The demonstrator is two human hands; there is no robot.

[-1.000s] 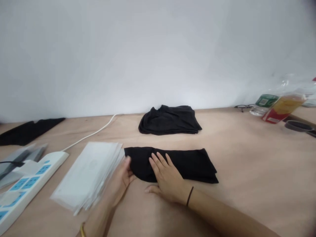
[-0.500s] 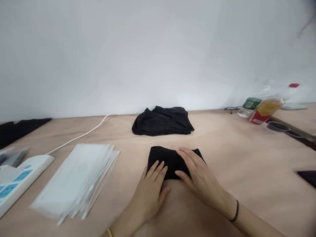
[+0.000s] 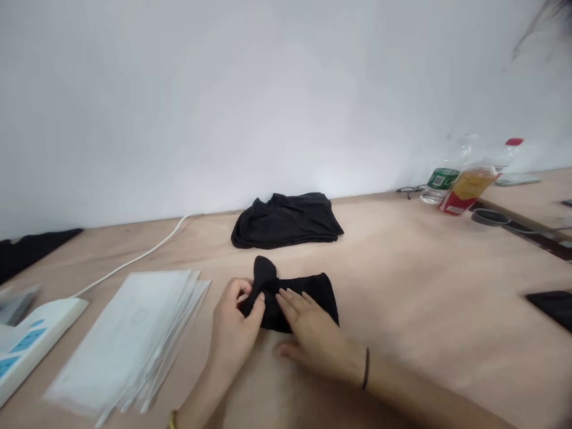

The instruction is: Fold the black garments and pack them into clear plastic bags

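Note:
A small folded black cloth [image 3: 318, 292] lies on the wooden tabletop in front of me. My left hand [image 3: 239, 313] pinches its left end between thumb and fingers, and that end stands up, bent over. My right hand [image 3: 308, 328] rests on the middle of the cloth with its fingers stretched out, the thumb apart on the near side. Behind, close to the wall, lies a stack of folded black fabric [image 3: 288, 220]; neither hand touches it.
Left of my hands is a pile of clear zip bags [image 3: 127, 333], beside a white power strip [image 3: 40, 339] with a white cable [image 3: 147, 256]. At the right stand two plastic bottles [image 3: 469, 185], glasses [image 3: 410, 190] and a roll of tape [image 3: 490, 217]. Black cloth [image 3: 36, 250] lies far left.
My left hand went from lying flat on the cloth to gripping and lifting its left end. My right hand slid left to the cloth's middle. The view shifted slightly.

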